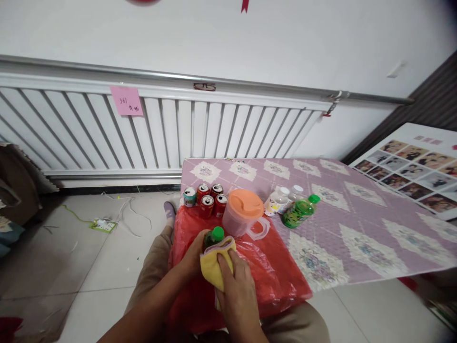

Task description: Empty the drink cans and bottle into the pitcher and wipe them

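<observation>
Close to my lap I hold a green-capped plastic bottle (218,233) upright over the red plastic sheet (264,267). My left hand (195,252) is wrapped around the bottle from the left side. A yellow cloth (211,269) is pinched in my right hand (238,293) and lies against the near side of the bottle, hiding most of its body. Just beyond stands a clear plastic pitcher (233,220) with an orange lid (246,202). Behind my left hand several drink cans (207,206) are grouped, mostly red, one teal (189,196).
Right of the pitcher are two white-capped bottles (276,201) and a green drink bottle (299,212). A purple patterned cloth (321,262) covers the table. A white radiator (214,128) runs along the wall behind. On the floor at left lies a power strip (103,225) with cables.
</observation>
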Available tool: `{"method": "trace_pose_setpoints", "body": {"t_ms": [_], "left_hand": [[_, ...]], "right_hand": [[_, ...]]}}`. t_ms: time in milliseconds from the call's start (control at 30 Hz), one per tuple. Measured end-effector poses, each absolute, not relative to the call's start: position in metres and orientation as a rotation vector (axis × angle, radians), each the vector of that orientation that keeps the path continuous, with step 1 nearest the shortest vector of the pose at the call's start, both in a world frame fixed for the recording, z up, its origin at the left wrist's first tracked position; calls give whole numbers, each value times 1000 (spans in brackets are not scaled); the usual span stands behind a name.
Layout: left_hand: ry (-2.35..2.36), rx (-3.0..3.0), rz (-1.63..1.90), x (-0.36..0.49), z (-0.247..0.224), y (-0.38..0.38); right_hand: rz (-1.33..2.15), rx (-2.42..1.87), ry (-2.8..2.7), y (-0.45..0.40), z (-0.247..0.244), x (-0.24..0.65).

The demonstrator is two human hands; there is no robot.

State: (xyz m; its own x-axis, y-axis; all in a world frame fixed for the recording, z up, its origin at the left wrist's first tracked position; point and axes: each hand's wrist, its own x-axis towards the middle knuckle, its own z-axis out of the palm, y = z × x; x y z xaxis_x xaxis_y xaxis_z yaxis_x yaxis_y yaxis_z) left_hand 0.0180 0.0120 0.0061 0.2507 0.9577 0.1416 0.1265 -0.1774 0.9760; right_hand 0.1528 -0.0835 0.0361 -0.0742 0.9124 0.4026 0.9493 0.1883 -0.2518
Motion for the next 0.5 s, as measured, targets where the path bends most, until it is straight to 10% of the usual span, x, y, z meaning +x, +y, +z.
{"method": "trace_pose_setpoints", "body": {"t_ms": [500], "left_hand": [[928, 1516, 1054, 22, 2, 11]], "right_hand": [[32, -1429, -1924, -38, 130, 177]]}}
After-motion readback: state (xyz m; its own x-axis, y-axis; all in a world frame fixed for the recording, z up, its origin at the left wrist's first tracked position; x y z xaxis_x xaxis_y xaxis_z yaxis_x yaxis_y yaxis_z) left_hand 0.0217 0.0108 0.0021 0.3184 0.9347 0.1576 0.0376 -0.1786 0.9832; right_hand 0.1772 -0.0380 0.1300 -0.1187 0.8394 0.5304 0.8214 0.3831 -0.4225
